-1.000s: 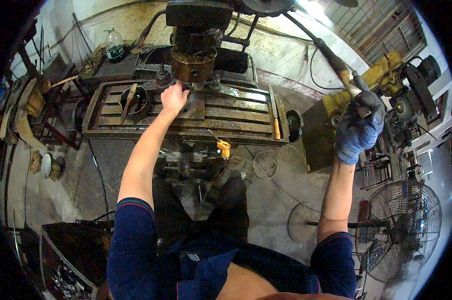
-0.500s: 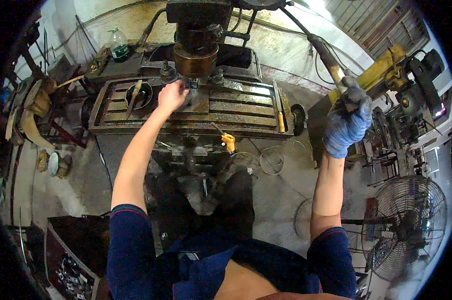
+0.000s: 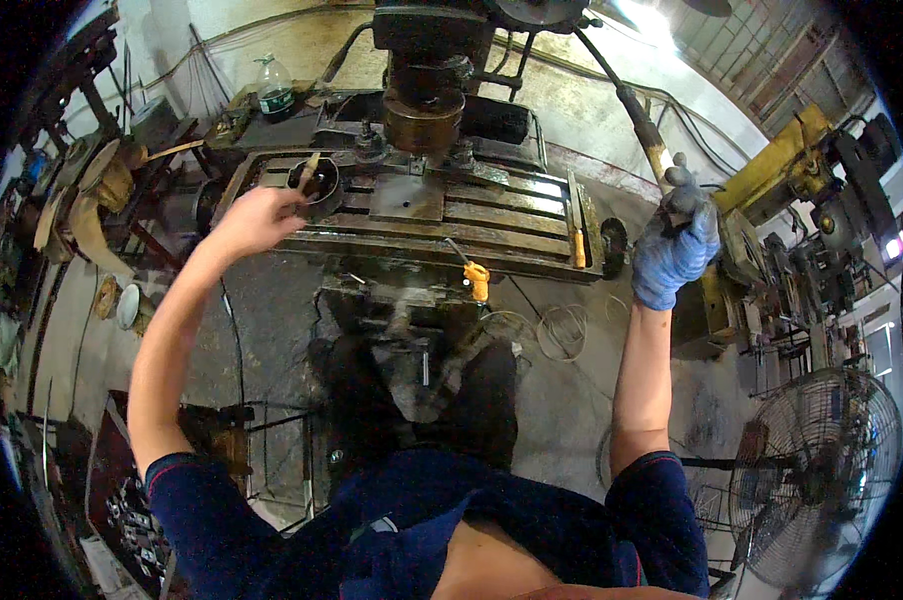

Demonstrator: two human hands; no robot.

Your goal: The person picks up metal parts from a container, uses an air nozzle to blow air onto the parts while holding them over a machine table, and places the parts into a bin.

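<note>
My bare left hand (image 3: 260, 220) is at the front left of the milling machine table (image 3: 492, 228). Its fingers are closed round the lower end of a wooden-handled brush (image 3: 310, 172), which leans over a round dark pot (image 3: 329, 200). My right hand (image 3: 680, 240), in a blue-grey glove, grips a long lever (image 3: 656, 145) at its light-coloured handle. The machine's spindle head (image 3: 424, 118) stands over the middle of the table, above a flat grey plate (image 3: 402, 200). What lies right under the spindle is too dark to make out.
A yellow air gun (image 3: 477, 282) hangs at the table's front edge, a coiled hose (image 3: 564, 332) below it. A yellow-handled tool (image 3: 579, 245) lies at the table's right end. A large fan (image 3: 817, 475) stands at lower right. A plastic bottle (image 3: 275, 92) stands behind.
My left hand has moved left from under the spindle to the brush at the pot and closed on its handle. My right hand stays on the lever. The view has shifted slightly.
</note>
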